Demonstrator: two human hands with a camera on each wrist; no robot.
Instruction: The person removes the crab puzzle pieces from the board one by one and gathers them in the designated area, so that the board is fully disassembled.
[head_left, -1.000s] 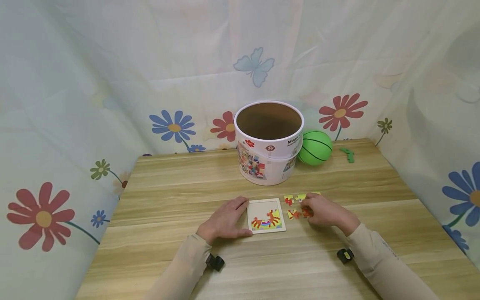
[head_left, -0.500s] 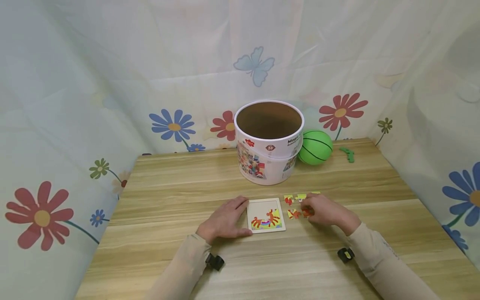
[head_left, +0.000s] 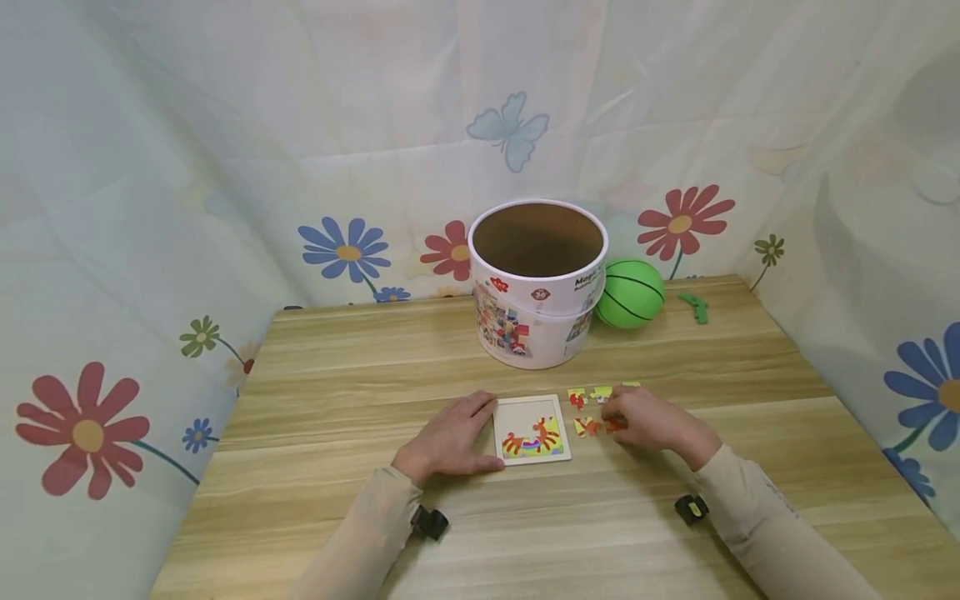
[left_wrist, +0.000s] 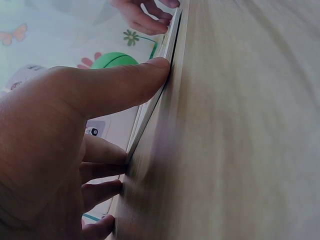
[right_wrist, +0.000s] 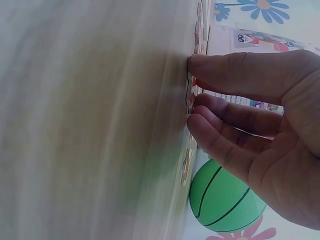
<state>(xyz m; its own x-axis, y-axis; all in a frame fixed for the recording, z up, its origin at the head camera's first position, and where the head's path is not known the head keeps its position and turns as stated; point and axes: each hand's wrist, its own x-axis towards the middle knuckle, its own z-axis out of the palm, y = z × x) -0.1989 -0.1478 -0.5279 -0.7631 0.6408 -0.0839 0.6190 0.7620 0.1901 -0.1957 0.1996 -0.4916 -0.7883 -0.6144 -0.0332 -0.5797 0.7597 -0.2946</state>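
In the head view, my left hand (head_left: 453,437) rests beside a small square puzzle tray (head_left: 497,442). Its thumb touches the near left corner and its fingers the far left corner, all fairly straight. Joined pieces (head_left: 532,446) with orange animals and a rainbow fill the tray's near part; the far part shows bare board. To the tray's right, my right hand (head_left: 648,421) pinches an orange puzzle piece (head_left: 614,424) low at the tabletop. In the right wrist view, thumb and fingertips (right_wrist: 197,122) sit on either side of that piece, which they partly cover.
Several loose yellow and red puzzle pieces (head_left: 577,398) lie between the tray and my right hand. Behind stands an open white bucket (head_left: 532,333), with a green ball (head_left: 632,294) against it. A small green toy (head_left: 697,309) lies at the back right.
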